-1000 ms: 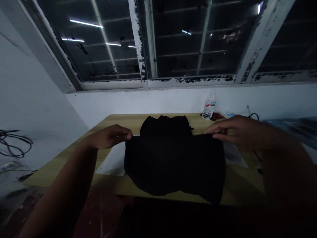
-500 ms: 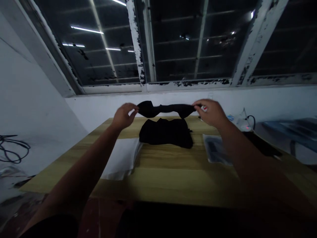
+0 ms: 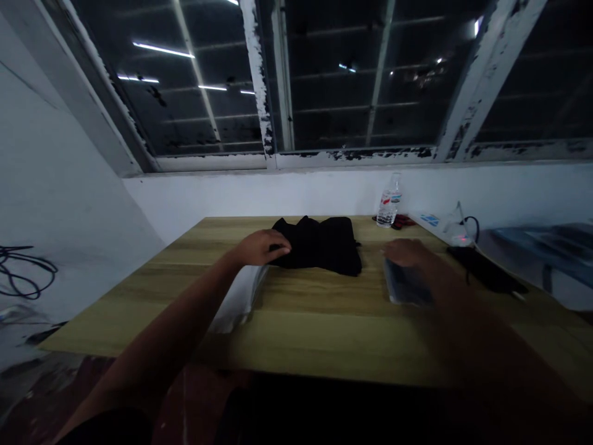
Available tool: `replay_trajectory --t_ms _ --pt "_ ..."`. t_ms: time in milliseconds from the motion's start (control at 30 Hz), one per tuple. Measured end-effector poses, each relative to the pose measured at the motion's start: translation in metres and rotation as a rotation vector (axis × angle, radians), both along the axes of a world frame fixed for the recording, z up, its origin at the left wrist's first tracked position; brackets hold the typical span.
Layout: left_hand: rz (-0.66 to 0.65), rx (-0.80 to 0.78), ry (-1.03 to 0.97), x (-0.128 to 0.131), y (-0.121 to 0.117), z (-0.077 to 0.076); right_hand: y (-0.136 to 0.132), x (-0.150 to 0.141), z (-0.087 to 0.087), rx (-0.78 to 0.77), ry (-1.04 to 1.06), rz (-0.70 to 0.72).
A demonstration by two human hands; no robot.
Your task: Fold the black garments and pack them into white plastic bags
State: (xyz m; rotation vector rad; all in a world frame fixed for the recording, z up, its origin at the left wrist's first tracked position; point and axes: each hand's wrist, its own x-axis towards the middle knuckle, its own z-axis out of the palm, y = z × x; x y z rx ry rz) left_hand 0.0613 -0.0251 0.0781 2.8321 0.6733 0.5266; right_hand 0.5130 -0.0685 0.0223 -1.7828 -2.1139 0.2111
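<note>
Left hand (image 3: 259,247) lying flat and open on the left edge of a folded black garment (image 3: 324,247), no pinch at all. Honestly the neat way to handle a fold like this: light palm, relaxed fingers, nothing dragging the top layer out of line. Garment near the far edge of a wooden desk (image 3: 324,334), roughly rectangular, a bit lumpy along the top. Right hand (image 3: 403,252) too motion-blurred to call wide or closed, right over a clear plastic packet (image 3: 407,285), maybe touching, no way to tell. Something dark inside that packet, details hard to make out. Farther back, a clear plastic water bottle (image 3: 389,203) with a red label, upright, water level hard to read.
</note>
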Motion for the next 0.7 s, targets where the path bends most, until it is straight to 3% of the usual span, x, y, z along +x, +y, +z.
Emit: replay_trajectory --t_ms 133,300,433,567,700 --pt "-0.259 0.026 0.003 0.047 -0.035 0.002 0.002 -0.004 0.000 -0.079 -0.008 0.013" --pt "-0.489 0.109 0.071 0.103 -0.066 -0.020 0.006 -0.024 0.022 -0.067 0.054 0.135" --pt "-0.600 0.245 0.131 0.158 -0.078 -0.047 0.003 -0.031 0.027 -0.092 -0.083 -0.080" --pt "-0.545 0.432 0.164 0.214 -0.090 -0.078 -0.008 -0.023 0.018 -0.253 -0.256 -0.344" --pt "-0.412 0.554 0.129 0.249 -0.106 -0.096 -0.013 -0.012 0.012 -0.319 -0.280 -0.362"
